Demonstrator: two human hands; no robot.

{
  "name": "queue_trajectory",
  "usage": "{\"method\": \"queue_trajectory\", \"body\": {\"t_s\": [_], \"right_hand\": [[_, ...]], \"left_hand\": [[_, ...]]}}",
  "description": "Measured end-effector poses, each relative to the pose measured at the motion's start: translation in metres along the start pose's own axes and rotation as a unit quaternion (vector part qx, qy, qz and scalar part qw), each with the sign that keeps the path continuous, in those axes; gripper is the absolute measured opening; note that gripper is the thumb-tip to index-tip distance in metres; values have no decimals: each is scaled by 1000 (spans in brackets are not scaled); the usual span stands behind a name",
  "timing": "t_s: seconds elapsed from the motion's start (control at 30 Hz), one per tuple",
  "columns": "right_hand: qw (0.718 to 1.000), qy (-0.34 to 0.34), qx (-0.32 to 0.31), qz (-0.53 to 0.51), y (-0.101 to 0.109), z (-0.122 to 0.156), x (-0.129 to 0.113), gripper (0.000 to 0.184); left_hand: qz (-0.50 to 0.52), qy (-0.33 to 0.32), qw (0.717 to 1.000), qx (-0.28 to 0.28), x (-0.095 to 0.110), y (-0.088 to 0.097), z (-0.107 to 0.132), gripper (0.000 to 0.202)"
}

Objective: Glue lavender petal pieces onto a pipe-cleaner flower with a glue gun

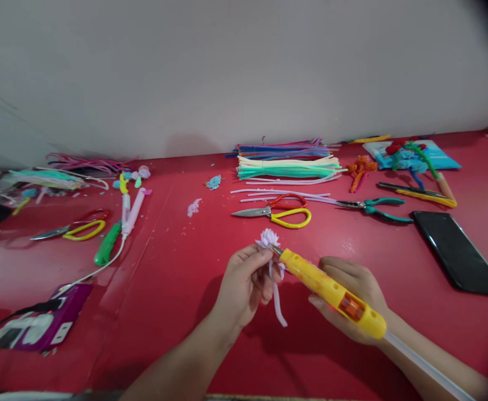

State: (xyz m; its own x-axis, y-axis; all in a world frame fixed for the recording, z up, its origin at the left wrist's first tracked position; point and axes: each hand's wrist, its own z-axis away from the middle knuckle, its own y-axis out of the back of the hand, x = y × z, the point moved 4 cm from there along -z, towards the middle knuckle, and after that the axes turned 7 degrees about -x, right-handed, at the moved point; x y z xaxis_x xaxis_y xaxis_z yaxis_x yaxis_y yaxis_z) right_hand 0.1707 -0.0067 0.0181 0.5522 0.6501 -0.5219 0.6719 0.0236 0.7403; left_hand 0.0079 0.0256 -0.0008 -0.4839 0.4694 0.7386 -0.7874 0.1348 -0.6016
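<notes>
My left hand (246, 281) pinches a small lilac pipe-cleaner flower (268, 238) by its stem, whose loose end hangs down below the fingers. My right hand (350, 298) is wrapped round a yellow glue gun (331, 289) with an orange trigger. The gun's metal tip touches the flower just under its head. Both hands hover low over the red table (177, 267), near its front edge.
Red-and-yellow scissors (279, 211), teal pliers (373, 207) and stacked pipe cleaners (288, 161) lie behind the hands. A black phone (457, 250) is at right, finished flowers (409, 156) at the back right. On the left are more scissors (74, 227), pens, a cable and a purple power strip (47, 323).
</notes>
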Motion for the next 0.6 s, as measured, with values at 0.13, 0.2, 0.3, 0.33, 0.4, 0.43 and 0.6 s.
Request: {"method": "queue_trajectory", "body": {"t_s": [0.13, 0.2, 0.3, 0.33, 0.4, 0.43, 0.6], "right_hand": [[1000, -2, -5, -1, -1, 0, 1, 18], [1000, -2, -5, -2, -1, 0, 0, 18], [1000, -1, 2, 4, -1, -1, 0, 19], [1000, -2, 3, 7, 0, -2, -1, 19], [1000, -4, 3, 12, 0, -2, -1, 19], [1000, -4, 4, 14, 0, -3, -2, 19], [1000, 1, 5, 21, 1, -2, -2, 18]], "left_hand": [[3, -2, 1000, -8, 0, 0, 0, 18], [1, -1, 1000, -6, 0, 0, -1, 17], [0, 1, 1000, -1, 0, 0, 0, 18], [0, 0, 1000, -1, 0, 0, 0, 18], [2, -1, 1000, -3, 0, 0, 0, 18], [3, -1, 1000, -4, 0, 0, 0, 18], [6, -4, 1000, -9, 0, -1, 0, 18]]}}
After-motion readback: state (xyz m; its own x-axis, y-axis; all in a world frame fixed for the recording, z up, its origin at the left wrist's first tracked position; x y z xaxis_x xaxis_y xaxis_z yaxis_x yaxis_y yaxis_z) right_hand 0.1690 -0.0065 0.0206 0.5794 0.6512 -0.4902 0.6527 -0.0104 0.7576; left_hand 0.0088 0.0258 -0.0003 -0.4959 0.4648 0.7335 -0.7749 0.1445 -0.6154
